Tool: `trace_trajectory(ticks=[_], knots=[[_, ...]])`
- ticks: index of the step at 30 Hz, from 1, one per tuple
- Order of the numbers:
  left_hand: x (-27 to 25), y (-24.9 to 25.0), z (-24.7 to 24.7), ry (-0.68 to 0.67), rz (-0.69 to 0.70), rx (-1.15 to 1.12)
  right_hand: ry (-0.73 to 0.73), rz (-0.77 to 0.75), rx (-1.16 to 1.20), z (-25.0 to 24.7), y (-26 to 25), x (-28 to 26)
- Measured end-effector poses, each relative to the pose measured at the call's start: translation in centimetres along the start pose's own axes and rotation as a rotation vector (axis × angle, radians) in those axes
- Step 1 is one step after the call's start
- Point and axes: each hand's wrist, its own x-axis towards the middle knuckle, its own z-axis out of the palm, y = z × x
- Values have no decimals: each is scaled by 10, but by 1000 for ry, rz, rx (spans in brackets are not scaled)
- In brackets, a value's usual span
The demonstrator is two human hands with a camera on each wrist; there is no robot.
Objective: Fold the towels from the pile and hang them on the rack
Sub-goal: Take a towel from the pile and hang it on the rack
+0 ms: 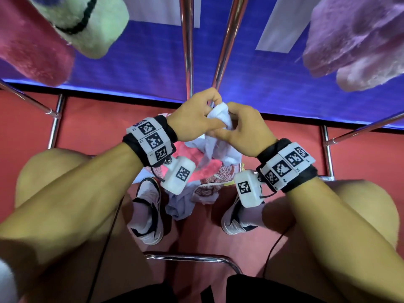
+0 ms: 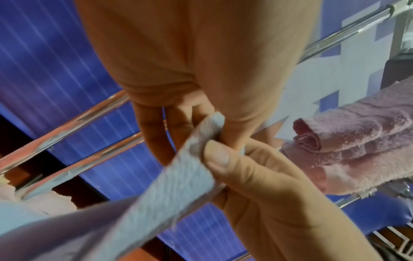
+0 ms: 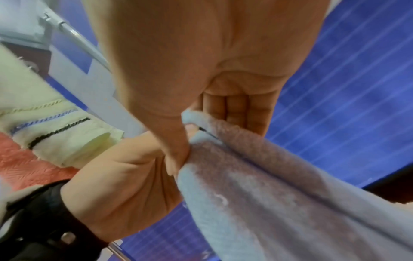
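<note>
Towels are the matter: a pale blue-white terry towel [image 1: 219,117] is bunched between both hands in front of the person's knees, its loose end trailing down toward the heap of pink, patterned and pale cloths [image 1: 202,171] on the red floor [image 1: 91,125] between the feet. The left hand [image 1: 194,115] pinches one edge with curled fingers and thumb; the right hand [image 1: 244,127] clamps the fabric just beside it, thumb pressed on the cloth, the two hands touching. Chrome rack bars [image 1: 187,47] rise behind the hands. On the rack hang a pink towel [image 1: 30,47] and a cream towel with a black stitched stripe [image 1: 87,22] at the left, and a lilac fluffy towel [image 1: 354,40] at the right, seemingly folded, though the edges blur
</note>
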Motion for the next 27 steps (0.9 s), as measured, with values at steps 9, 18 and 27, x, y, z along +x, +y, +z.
trace_trajectory(ticks=[9,18,27], knots=[[-5,5,-2,-111,-36,-142,159,-16,135,-7,3,-4],[-13,-10,-3,-298,-33,187,314,-51,87,-9,6,-5],[-23,-33,-30,-240,-220,659,376,43,-120,-29,37,-8]])
